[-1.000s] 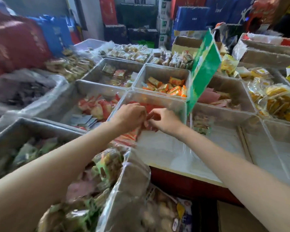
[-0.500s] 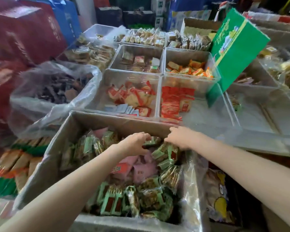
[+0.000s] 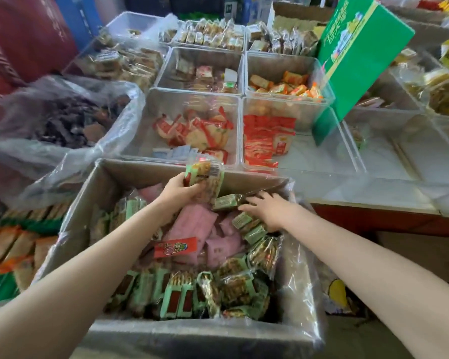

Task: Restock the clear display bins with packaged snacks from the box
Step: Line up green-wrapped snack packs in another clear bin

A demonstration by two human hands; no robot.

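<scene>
Snacks fill the box (image 3: 109, 177), a plastic-lined carton low in the view: green-wrapped packets (image 3: 182, 296) along its near side, pink packets (image 3: 200, 224) in the middle, 1 red packet (image 3: 175, 247) lying on top of the pink ones. Beyond its far wall stand the clear display bins (image 3: 241, 141) in rows. The nearest 2 hold red-and-white snacks (image 3: 200, 130) on the left and flat red sachets (image 3: 262, 141) on the right; the right one is mostly bare floor. Behind those, another bin carries orange packets (image 3: 288, 86). A green carton (image 3: 358, 50) leans tilted over the right-hand bins, its lower corner dipping into the sachet bin. To the left, a clear plastic bag (image 3: 62, 112) of dark pieces bulges against the box and the bins.

The left hand (image 3: 179, 190) grasps a small bundle of green packets (image 3: 205, 174), lifted above the far wall of the box. The right hand (image 3: 270, 208) lies with fingers spread and straight on green packets at the box's far right corner, gripping nothing that shows.

Half a second ago both hands were down among the packets at the far edge; since then the left has come up with its bundle, and the view has dipped a little toward the box.
</scene>
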